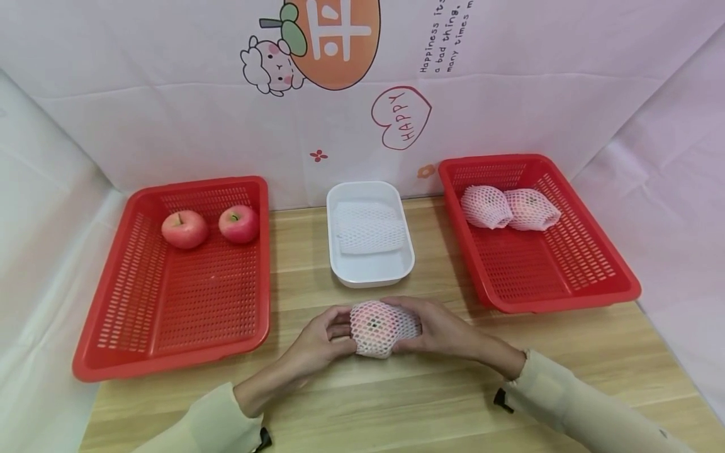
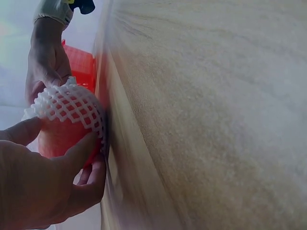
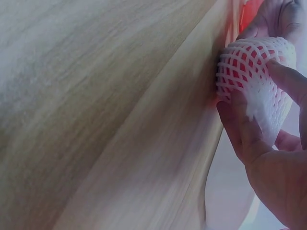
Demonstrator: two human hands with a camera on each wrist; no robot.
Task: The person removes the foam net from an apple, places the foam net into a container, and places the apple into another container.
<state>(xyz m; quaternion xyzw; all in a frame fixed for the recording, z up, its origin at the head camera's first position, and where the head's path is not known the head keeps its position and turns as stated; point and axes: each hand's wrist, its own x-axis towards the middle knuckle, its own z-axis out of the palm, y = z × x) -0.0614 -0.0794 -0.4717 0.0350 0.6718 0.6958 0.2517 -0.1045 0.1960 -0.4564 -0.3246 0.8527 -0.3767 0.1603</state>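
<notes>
Between the two hands, close over the table in front of the white tray, is a red apple (image 2: 60, 136) partly covered by a white foam net (image 1: 382, 327). My left hand (image 1: 320, 340) holds the apple from the left, thumb and fingers around it; the left wrist view shows bare red skin on that side. On the right, my right hand (image 1: 436, 330) grips the net, whose loose end gathers inside the palm in the right wrist view (image 3: 264, 110). Through the mesh the apple's stem end faces up.
At left, a red basket (image 1: 212, 308) holds two bare apples (image 1: 185, 229). A white tray (image 1: 370, 275) with flat foam nets (image 1: 370, 229) stands at the back middle. At right, another red basket (image 1: 527, 277) contains two netted apples (image 1: 486, 206). A printed white cloth (image 1: 481, 113) hangs behind.
</notes>
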